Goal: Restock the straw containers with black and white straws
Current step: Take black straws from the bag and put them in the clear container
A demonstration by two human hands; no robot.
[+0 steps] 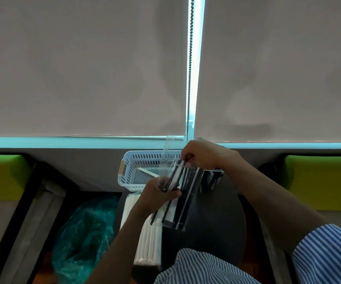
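Observation:
My left hand (159,191) grips a clear plastic packet of black straws (182,185) around its middle, above a small round dark table (216,218). My right hand (202,153) pinches the packet's top end, where several black straw tips stick out of the clear wrapper (168,152). A pack of white straws (147,234) lies on the table's left side under my left forearm. A white slotted basket (132,173) stands at the table's far edge with one white straw (148,172) inside.
A dark container (211,180) sits to the right of the basket, mostly hidden behind the packet. A teal plastic bag (83,236) lies on the floor to the left. Green-cushioned benches (1,175) flank both sides. Closed blinds (83,68) fill the wall ahead.

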